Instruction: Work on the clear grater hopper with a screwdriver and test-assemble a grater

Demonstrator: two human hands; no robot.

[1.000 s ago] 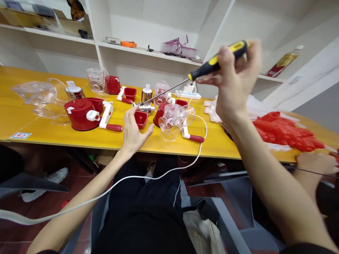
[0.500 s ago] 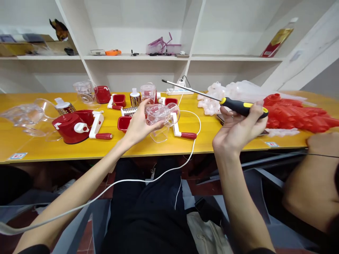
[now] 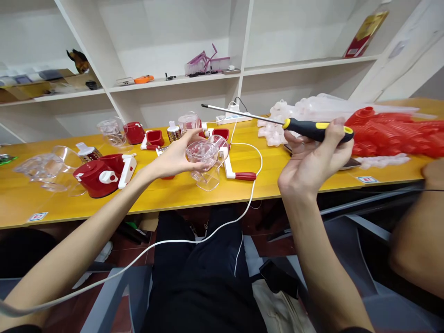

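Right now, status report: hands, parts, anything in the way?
Left hand grips clear hopper above the table. Right hand holds screwdriver, tip pointing left, clear of hopper. White cable trails beside the hopper.

You are facing the worktop [image 3: 208,194]: the clear hopper [image 3: 204,159] is sitting at 12 o'clock, the screwdriver [image 3: 287,122] at 2, the shelf [image 3: 166,83] lying behind.
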